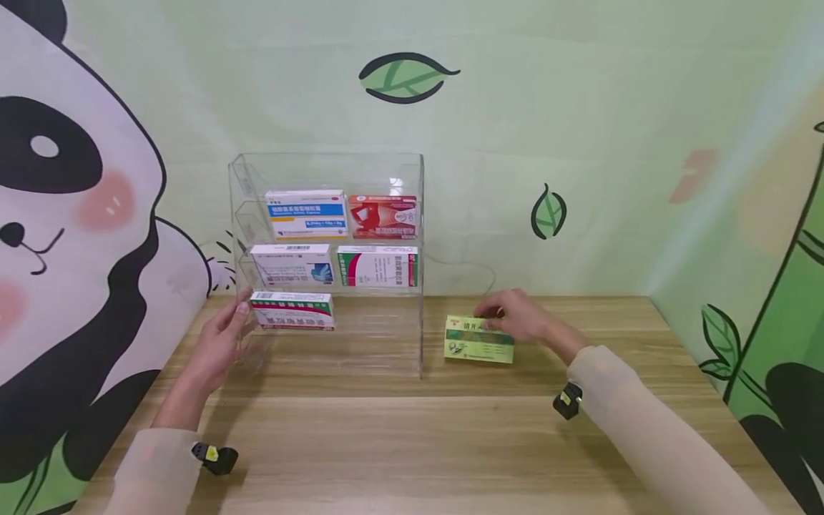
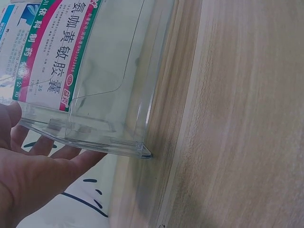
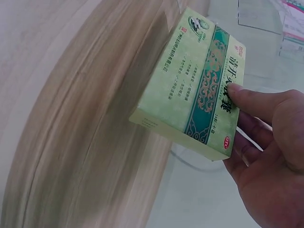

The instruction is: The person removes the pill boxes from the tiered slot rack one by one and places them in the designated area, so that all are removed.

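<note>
Bracing the clear acrylic three-tier shelf (image 1: 412, 214) at its left wall, the left hand (image 1: 219, 343) is laid flat, fingers straight. Just right of it, the pale green cardboard medicine box (image 1: 479, 340) is pinched by the right hand (image 1: 521, 318); a slip could be caused by this shallow top-edge grip.

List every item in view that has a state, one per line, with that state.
Light green rectangular cardboard medicine box: upright on the table, pinched by the right hand.
Clear acrylic three-tier display rack: upright, five boxes inside, bottom right slot unfilled.
Left hand: fingers straight, against the rack's left side.
White box with red and green stripes: seated in the bottom left slot.
</note>
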